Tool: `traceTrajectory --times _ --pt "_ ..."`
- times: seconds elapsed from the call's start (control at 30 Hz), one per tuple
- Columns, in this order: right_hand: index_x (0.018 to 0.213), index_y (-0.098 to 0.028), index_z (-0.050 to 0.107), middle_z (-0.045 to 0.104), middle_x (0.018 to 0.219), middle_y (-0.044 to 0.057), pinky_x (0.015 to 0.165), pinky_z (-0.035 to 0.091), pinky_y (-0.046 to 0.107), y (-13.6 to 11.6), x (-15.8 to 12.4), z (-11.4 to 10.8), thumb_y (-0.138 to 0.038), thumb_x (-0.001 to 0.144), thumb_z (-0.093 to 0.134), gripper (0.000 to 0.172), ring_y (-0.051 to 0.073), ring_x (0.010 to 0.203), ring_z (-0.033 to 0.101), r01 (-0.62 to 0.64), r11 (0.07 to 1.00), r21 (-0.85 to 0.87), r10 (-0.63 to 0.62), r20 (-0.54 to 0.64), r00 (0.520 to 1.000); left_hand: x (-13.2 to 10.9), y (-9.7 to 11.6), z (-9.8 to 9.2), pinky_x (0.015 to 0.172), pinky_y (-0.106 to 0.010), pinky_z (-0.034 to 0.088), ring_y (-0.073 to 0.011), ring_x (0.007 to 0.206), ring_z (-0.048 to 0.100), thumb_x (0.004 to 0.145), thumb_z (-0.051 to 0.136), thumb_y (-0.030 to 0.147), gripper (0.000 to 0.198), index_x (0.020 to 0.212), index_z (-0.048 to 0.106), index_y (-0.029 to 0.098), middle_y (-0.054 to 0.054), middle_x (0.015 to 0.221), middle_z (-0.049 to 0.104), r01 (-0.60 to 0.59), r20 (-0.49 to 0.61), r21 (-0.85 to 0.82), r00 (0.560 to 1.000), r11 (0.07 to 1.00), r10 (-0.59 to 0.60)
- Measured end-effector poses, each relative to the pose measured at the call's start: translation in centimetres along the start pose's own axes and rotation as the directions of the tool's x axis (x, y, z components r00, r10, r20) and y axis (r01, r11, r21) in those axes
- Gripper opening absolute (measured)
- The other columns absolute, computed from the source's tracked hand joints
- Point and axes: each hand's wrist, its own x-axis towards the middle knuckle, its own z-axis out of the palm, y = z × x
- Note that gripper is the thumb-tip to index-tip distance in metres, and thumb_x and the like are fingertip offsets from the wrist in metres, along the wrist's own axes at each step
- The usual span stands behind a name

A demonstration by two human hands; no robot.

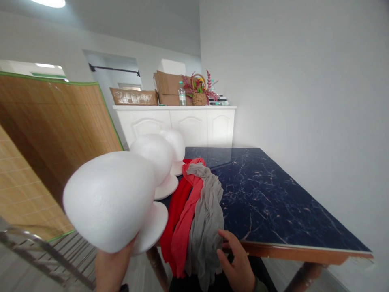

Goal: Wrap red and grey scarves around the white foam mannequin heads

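Note:
Three white foam mannequin heads stand in a row along the table's left side: the nearest head (pixel 109 198), a middle head (pixel 153 154) and a far head (pixel 174 142). My left hand (pixel 129 246) reaches up beneath the nearest head, by its neck; its fingers are hidden behind the foam. To the right of the heads, a bright red scarf (pixel 176 207), a coral scarf (pixel 188 215) and a grey scarf (pixel 208 207) lie side by side and hang over the front edge. At the grey scarf's right side is my right hand (pixel 235 261), open, thumb and fingers apart.
The dark blue marble-patterned table (pixel 258 194) has a wooden edge and meets the wall at right. Behind it, a white cabinet (pixel 188 121) carries cardboard boxes (pixel 170 87), a bottle (pixel 182 95) and a flower basket (pixel 199 98). A metal rack (pixel 60 259) stands low at left.

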Motion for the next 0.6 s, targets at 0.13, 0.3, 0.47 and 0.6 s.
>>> traceTrajectory --times 0.13,0.3,0.47,0.6 --pt "0.12 -0.018 0.051 0.059 0.115 0.012 0.074 0.056 0.028 0.2 -0.2 -0.1 -0.02 0.081 0.05 0.039 0.019 0.092 0.063 -0.023 1.0 0.006 0.023 -0.039 0.999 0.1 0.2 0.1 0.1 -0.047 0.038 -0.0338 0.119 0.046 0.062 0.067 0.047 0.071 0.124 0.051 0.016 -0.012 0.128 0.053 0.0 -0.014 -0.075 1.0 0.997 -0.001" --pt "0.119 -0.019 0.051 0.06 0.114 0.01 0.075 0.056 0.027 -0.1 -0.1 0.2 -0.019 0.08 0.051 0.039 0.019 0.094 0.063 0.011 1.0 0.011 -0.01 -0.046 0.999 0.1 0.0 -0.1 0.096 -0.046 0.042 -0.034 0.118 0.047 0.063 0.066 0.048 0.064 0.116 0.056 0.013 -0.015 0.123 0.056 0.019 0.016 -0.024 1.0 1.0 -0.018" --pt "0.12 -0.02 0.05 0.059 0.115 0.01 0.076 0.055 0.026 -0.3 -0.1 0.2 -0.018 0.081 0.051 0.039 0.019 0.097 0.062 0.027 1.0 0.004 -0.026 -0.029 0.999 -0.2 0.8 -0.4 0.091 -0.044 0.046 -0.0312 0.11 0.053 0.066 0.065 0.044 0.048 0.104 0.06 0.016 -0.011 0.112 0.062 -0.035 0.052 -0.058 0.998 0.998 0.038" --pt "0.118 -0.019 0.051 0.061 0.112 0.01 0.072 0.056 0.026 -0.3 -0.1 0.0 -0.018 0.081 0.051 0.038 0.018 0.091 0.064 0.035 0.999 -0.017 -0.036 -0.038 0.999 -0.1 1.3 -0.8 0.09 -0.044 0.047 -0.0297 0.106 0.056 0.067 0.066 0.042 0.047 0.105 0.058 0.017 -0.008 0.109 0.063 -0.035 0.083 -0.096 0.996 0.995 0.043"
